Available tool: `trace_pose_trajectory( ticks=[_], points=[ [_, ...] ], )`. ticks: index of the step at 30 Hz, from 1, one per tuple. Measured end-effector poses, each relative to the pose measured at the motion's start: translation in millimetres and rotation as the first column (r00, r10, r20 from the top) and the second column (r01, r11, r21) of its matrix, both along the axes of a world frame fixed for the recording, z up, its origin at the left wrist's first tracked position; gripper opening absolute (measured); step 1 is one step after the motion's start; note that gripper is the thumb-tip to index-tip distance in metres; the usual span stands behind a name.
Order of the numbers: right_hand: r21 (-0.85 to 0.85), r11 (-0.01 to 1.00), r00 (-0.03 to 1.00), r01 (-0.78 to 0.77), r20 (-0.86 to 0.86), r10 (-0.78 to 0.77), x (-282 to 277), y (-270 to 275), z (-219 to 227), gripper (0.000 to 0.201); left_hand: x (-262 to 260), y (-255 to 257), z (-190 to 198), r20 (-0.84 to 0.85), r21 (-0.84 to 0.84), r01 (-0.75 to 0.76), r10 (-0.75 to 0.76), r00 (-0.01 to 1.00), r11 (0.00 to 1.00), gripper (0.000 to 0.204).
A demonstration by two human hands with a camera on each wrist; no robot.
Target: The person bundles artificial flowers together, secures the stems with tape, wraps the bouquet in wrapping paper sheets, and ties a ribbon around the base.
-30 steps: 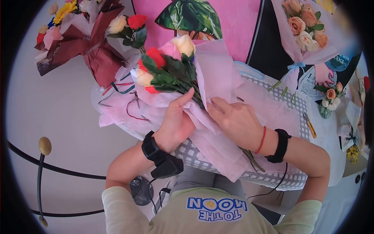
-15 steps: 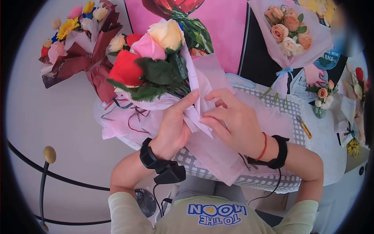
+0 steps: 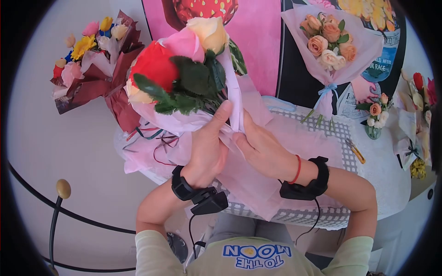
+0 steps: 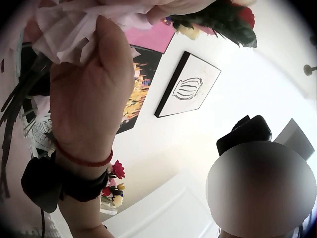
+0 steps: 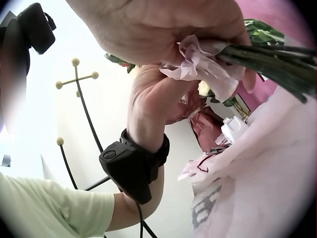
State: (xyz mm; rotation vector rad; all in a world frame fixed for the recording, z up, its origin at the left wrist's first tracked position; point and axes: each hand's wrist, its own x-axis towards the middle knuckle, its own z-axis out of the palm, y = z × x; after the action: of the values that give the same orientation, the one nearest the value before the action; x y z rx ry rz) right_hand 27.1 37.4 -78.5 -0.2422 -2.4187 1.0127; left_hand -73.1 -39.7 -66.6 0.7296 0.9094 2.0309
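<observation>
A bouquet with a red rose [image 3: 154, 66], a pink rose [image 3: 188, 43] and a cream rose [image 3: 210, 34] tilts up and left in the head view. Dark green leaves [image 3: 193, 76] sit below the blooms. My left hand [image 3: 207, 152] grips the bouquet's neck, its thumb lying along the stems. Around the flowers runs pale pink wrapping paper [image 3: 235, 99]; my right hand [image 3: 267, 154] pinches its gathered fold close beside the left hand. In the right wrist view the bundled stems [image 5: 277, 64] poke out past the crumpled paper.
A maroon-wrapped bouquet [image 3: 122, 92] stands at the left. Further right are a peach rose bouquet [image 3: 334, 76], a small glass jar of flowers [image 3: 374, 132] and a yellow cutter [image 3: 355, 152]. Pink sheets [image 3: 253, 193] and dark red ribbon [image 3: 161, 156] lie on the table.
The bouquet has risen nearer the head camera, its blooms appearing larger. My right hand loosened from the paper, shifted along its edge, and now pinches the fold closer to my left hand.
</observation>
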Motion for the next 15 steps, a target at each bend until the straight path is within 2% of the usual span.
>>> trace_pose_trajectory(
  ticks=[2, 6, 8, 9, 11, 12, 14, 15],
  points=[
    [-0.011, 0.992, 0.968, -0.128, -0.219, 0.122, -4, 5, -5, 0.053, 0, 1, 1, 0.067, 0.120, 0.049, -0.057, 0.996, 0.992, 0.033],
    [-0.067, 0.987, 0.976, -0.147, -0.173, 0.133, -2, 7, -4, 0.053, -1, 4, -1, 0.041, 0.126, 0.088, -0.094, 0.995, 0.988, 0.037],
    [-0.043, 0.984, 0.948, -0.172, -0.280, 0.153, -3, 5, -3, 0.058, -1, 4, 0, -0.009, 0.109, 0.079, -0.079, 0.997, 0.991, 0.038],
    [-0.041, 0.984, 0.947, -0.173, -0.280, 0.155, -3, 5, -2, 0.058, -1, 3, 2, -0.010, 0.111, 0.078, -0.077, 0.997, 0.991, 0.038],
    [0.086, 0.986, 0.939, -0.144, -0.304, 0.164, -2, 5, 2, 0.064, -1, 1, 5, 0.001, 0.135, 0.198, -0.200, 0.980, 0.971, 0.035],
    [0.087, 0.985, 0.938, -0.146, -0.304, 0.166, -1, 4, 3, 0.064, -2, 2, 6, 0.001, 0.136, 0.196, -0.198, 0.980, 0.971, 0.035],
    [-0.019, 0.989, 0.956, -0.145, -0.260, 0.135, 1, 2, 5, 0.068, -2, 4, 7, -0.052, 0.117, 0.191, -0.186, 0.981, 0.975, 0.037],
    [-0.018, 0.989, 0.956, -0.145, -0.260, 0.135, 1, 2, 5, 0.068, -3, 4, 8, -0.053, 0.118, 0.191, -0.186, 0.981, 0.974, 0.037]
  ],
)
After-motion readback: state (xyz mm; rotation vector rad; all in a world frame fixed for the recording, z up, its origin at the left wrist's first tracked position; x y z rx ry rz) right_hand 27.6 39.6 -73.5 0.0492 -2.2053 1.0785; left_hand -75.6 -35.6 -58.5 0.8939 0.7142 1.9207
